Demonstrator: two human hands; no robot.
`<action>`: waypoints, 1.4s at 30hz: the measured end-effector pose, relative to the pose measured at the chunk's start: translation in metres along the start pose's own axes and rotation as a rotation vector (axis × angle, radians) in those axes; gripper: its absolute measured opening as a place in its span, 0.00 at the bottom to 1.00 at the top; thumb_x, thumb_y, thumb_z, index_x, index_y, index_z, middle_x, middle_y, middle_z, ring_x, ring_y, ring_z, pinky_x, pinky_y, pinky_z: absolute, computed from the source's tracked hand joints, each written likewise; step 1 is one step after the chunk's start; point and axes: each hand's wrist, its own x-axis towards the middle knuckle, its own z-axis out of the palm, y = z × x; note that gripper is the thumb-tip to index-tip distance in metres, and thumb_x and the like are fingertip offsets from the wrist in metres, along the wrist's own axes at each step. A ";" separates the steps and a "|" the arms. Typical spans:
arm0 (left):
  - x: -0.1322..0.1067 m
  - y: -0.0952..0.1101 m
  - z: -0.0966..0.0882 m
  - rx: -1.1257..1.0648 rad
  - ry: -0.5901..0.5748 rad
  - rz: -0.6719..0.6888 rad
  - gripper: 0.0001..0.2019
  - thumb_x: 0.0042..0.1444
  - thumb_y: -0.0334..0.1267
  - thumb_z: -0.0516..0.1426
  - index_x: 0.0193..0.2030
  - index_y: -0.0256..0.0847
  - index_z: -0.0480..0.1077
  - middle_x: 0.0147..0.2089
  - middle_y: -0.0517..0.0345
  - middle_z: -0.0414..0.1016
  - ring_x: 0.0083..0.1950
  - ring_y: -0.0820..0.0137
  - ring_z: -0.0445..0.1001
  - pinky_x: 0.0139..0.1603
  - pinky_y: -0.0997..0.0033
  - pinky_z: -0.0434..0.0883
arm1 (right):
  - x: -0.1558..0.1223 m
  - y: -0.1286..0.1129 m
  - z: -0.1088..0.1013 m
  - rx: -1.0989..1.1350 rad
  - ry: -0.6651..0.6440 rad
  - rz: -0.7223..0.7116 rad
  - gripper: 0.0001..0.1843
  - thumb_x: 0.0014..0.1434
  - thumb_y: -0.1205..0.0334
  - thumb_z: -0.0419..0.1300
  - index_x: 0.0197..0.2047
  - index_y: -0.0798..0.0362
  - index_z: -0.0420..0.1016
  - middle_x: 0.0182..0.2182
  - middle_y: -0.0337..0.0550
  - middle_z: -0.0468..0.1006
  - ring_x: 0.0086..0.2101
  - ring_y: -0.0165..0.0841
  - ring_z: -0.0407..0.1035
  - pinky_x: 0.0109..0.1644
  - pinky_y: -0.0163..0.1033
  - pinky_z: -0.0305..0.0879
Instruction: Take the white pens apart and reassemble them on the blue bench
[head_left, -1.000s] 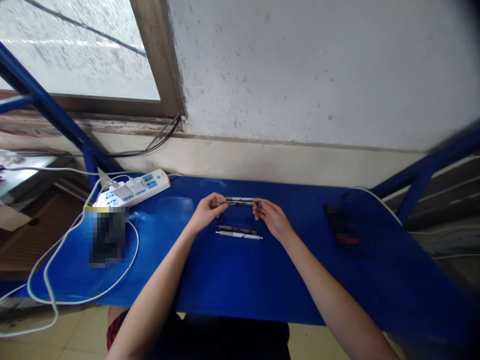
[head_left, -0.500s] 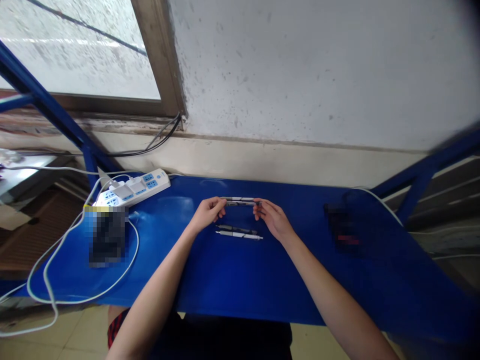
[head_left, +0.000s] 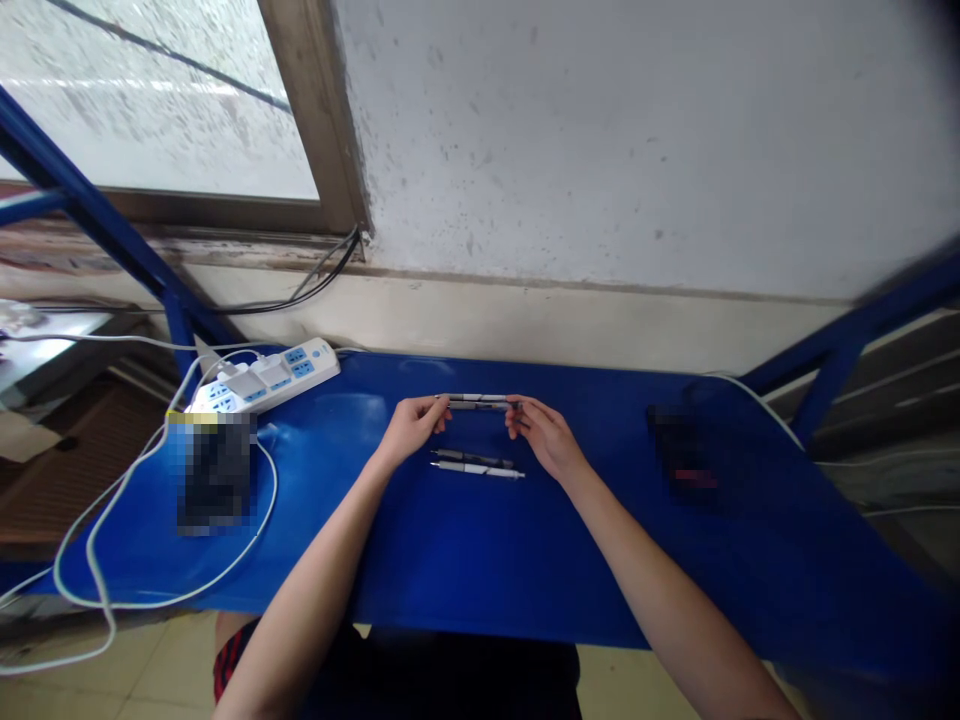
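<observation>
My left hand [head_left: 412,425] and my right hand [head_left: 541,435] hold the two ends of a pair of pens [head_left: 480,402], grey and white, just above the blue table [head_left: 465,550]. Both hands pinch the pens with closed fingers. Between my hands, nearer to me, a dark pen [head_left: 472,458] and a white pen [head_left: 480,470] lie side by side on the table.
A white power strip [head_left: 266,377] with plugs sits at the table's back left, its white cables [head_left: 112,540] looping over the left edge. A blurred dark object [head_left: 214,470] stands left, another [head_left: 682,465] right. The wall and a window are close behind.
</observation>
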 end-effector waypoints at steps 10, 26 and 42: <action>0.000 0.000 0.001 -0.030 -0.064 0.034 0.18 0.59 0.52 0.54 0.35 0.37 0.72 0.25 0.58 0.72 0.25 0.74 0.67 0.26 0.75 0.64 | 0.002 0.002 0.000 0.042 -0.015 -0.011 0.13 0.58 0.55 0.62 0.44 0.50 0.79 0.33 0.45 0.76 0.34 0.35 0.69 0.32 0.40 0.64; -0.002 0.003 0.001 0.000 -0.058 0.034 0.17 0.56 0.50 0.58 0.40 0.37 0.72 0.28 0.58 0.74 0.28 0.73 0.70 0.31 0.74 0.66 | 0.002 0.004 0.001 0.022 -0.022 -0.024 0.13 0.58 0.54 0.61 0.44 0.51 0.79 0.32 0.45 0.76 0.33 0.34 0.69 0.32 0.39 0.64; 0.000 0.000 0.000 -0.261 -0.066 -0.020 0.16 0.52 0.47 0.62 0.41 0.36 0.72 0.30 0.58 0.74 0.27 0.75 0.68 0.29 0.75 0.65 | 0.002 0.001 -0.002 0.192 -0.085 0.070 0.13 0.58 0.57 0.61 0.45 0.50 0.78 0.27 0.40 0.75 0.29 0.32 0.69 0.31 0.37 0.64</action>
